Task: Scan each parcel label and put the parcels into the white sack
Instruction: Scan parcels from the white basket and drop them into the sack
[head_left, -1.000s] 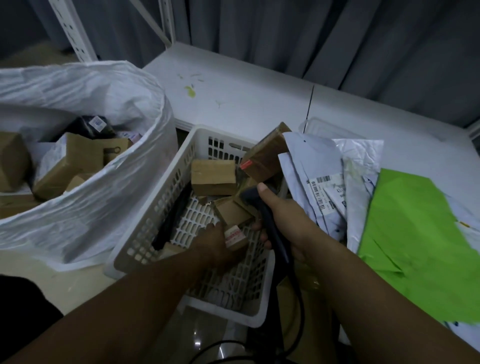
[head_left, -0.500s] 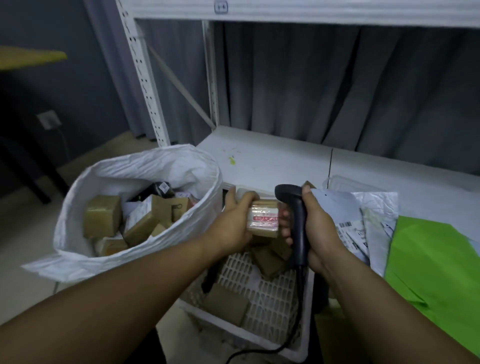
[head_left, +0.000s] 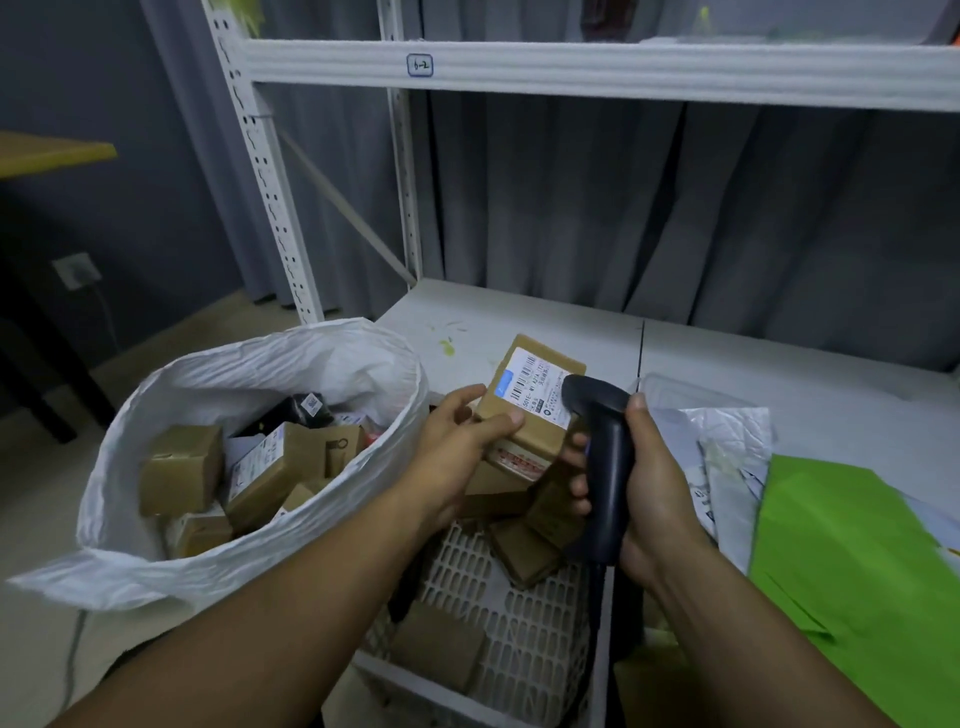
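My left hand (head_left: 457, 441) grips a small brown cardboard parcel (head_left: 530, 405) above the basket, its white barcode label facing up. My right hand (head_left: 639, 483) holds a black handheld scanner (head_left: 602, 462), whose head sits right beside the label. The open white sack (head_left: 260, 384) stands at the left, holding several brown boxes and a dark packet. Below my hands a white slotted basket (head_left: 519, 649) holds several more brown parcels.
White and grey mailer bags (head_left: 722, 457) and a bright green bag (head_left: 857, 561) lie on the white shelf top (head_left: 545, 322) at the right. Metal shelving uprights and a beam stand behind, with a grey curtain. The scanner's cable hangs down past the basket.
My left hand lifted a parcel out of the basket and turned it so the barcode label faces up. The scanner rose beside it. My view tilted upward.
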